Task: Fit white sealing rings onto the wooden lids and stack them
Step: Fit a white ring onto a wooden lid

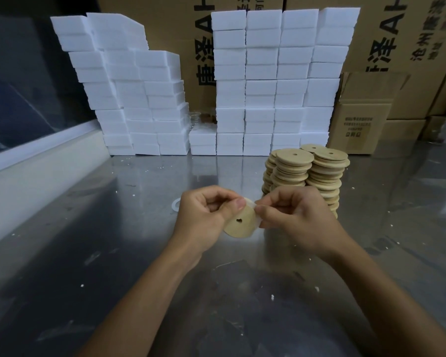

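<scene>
Wooden lid light and stiff, pinched at rim in left hand above surface, thin stretchy white sealing ring pinched at lid's upper edge by right hand, finished stacks just behind.

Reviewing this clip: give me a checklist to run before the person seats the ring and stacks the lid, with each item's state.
1. Left hand grips the round wooden lid with a centre hole: ok.
2. Right hand pinches the thin white sealing ring at the lid's edge: ok.
3. Ring seated all round the lid: cannot tell, fingers hide it.
4. Stacks of finished wooden lids stand upright: ok, though slightly uneven.
5. Spare white ring on the shiny metal table: ok.
</scene>
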Demonstrator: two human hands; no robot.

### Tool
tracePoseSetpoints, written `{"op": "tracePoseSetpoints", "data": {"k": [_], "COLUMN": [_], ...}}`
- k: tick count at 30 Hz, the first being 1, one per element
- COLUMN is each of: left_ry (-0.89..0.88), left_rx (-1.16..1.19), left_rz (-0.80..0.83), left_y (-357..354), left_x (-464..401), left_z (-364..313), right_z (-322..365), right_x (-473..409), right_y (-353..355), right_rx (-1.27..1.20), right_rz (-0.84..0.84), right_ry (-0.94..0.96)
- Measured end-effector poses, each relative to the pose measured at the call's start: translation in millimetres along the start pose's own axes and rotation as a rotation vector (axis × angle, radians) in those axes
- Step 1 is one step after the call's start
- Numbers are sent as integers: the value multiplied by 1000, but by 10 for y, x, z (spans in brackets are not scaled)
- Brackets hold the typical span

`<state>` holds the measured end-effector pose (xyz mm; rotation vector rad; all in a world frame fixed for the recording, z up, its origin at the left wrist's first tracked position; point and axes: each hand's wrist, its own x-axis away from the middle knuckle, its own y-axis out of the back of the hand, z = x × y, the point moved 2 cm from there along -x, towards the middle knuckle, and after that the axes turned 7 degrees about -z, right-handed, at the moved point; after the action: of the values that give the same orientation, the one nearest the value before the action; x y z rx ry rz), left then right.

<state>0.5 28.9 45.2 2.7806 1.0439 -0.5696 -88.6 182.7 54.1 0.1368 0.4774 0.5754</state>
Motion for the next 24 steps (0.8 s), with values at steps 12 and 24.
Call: {"op": "tracePoseSetpoints", "data": {"k": [12,24], "left_ry": [171,177], "left_rx": [208,110], "left_rz": [-147,-88], "left_y": [0,41], "left_x": [-14,-16], "left_z": [34,60], "right_z": [-31,-55], "right_x": [24,17], "right_y": [-16,-88], "right_rx": [-97,-189], "right_rz": [44,-147], "right_ry": [-102,-53]}}
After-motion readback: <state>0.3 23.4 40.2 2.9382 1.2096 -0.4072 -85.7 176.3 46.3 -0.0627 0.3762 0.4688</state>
